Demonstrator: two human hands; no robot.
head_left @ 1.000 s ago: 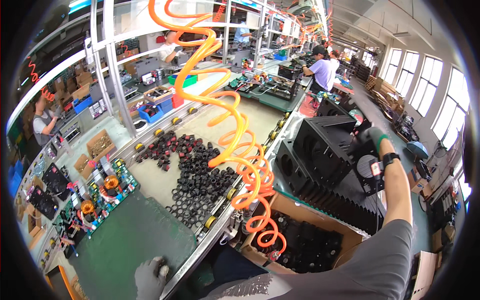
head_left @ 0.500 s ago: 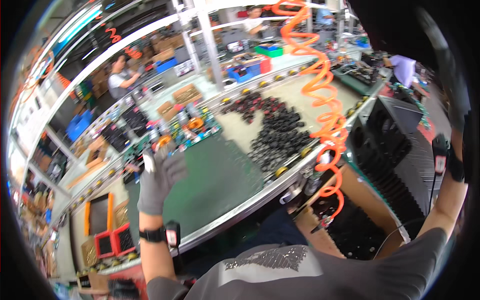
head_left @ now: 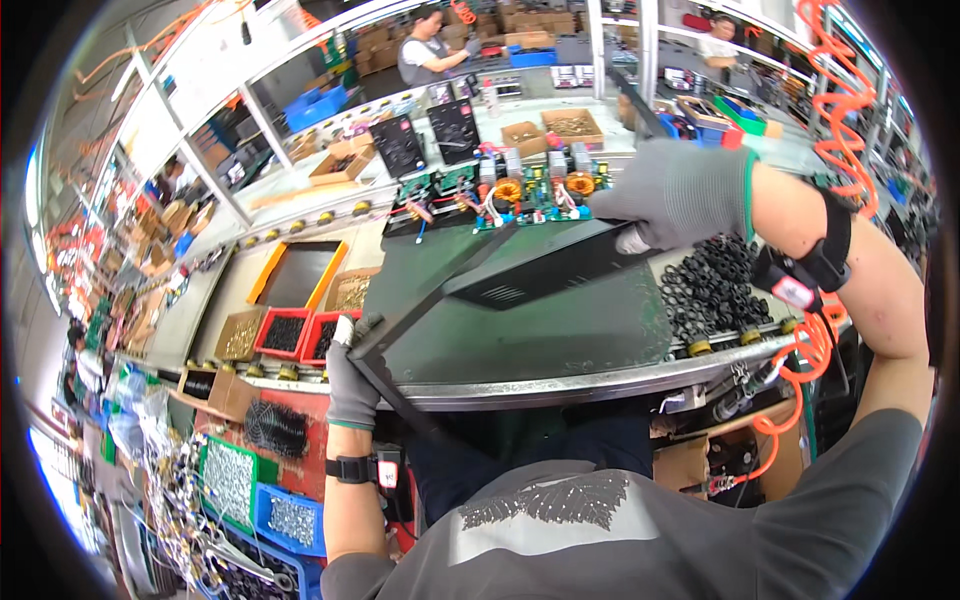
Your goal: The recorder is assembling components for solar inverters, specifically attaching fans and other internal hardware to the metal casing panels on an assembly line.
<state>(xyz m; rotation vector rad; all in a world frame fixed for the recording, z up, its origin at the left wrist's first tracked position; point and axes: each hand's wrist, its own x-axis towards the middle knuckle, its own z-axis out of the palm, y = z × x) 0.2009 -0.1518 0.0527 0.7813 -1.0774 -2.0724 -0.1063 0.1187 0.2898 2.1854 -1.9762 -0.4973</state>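
Note:
A black bent sheet-metal cover [head_left: 545, 272] with vent slots hangs tilted above the green work mat [head_left: 450, 350]. My right hand [head_left: 680, 195], in a grey glove, is closed on its upper far edge. My left hand [head_left: 352, 375], gloved too and with a pale thumb tip, is closed around its lower left corner. One edge strip reaches down past the table's front rim. Part of the cover behind my right hand is hidden. Circuit boards [head_left: 535, 192] with orange coils stand along the mat's far edge, close beyond the cover.
Black ring-shaped parts [head_left: 710, 290] are heaped right of the mat. Red trays [head_left: 282, 333] of dark small parts stand left, by an orange frame [head_left: 297, 277]. A coiled orange hose [head_left: 835, 110] hangs right. Blue bins [head_left: 290, 517] sit low left. People work across the line.
My view has swung left. My right hand has come from the far right to over the table with the black cover. My left hand has lowered toward the front edge and now grips it.

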